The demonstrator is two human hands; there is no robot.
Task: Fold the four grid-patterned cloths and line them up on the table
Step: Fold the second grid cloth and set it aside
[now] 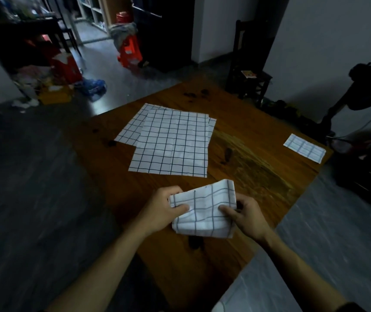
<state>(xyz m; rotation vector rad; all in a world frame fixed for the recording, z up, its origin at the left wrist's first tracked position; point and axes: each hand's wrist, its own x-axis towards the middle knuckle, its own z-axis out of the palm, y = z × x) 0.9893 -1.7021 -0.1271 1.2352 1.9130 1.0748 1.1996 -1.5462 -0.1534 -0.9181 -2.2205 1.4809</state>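
Left hand (161, 209), right hand (245, 216) pinching half-folded cloth (203, 210) near table (258, 154) front edge; second fold underway, likely placement by folded one (304, 148) next.

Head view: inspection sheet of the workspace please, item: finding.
Surface: wooden table, dark stains on it.
Job's things: folded cloth held above the near edge; two unfolded cloths lie flat and overlapping at mid-table; one small folded cloth lies at the far right corner.
Clutter: nothing seen on the table besides stains.
Hands: left hand and right hand each pinch a side of the held cloth.
Cables: a thin cable near the fan.
Surroundings: dark chair, orange stool, floor litter far left.
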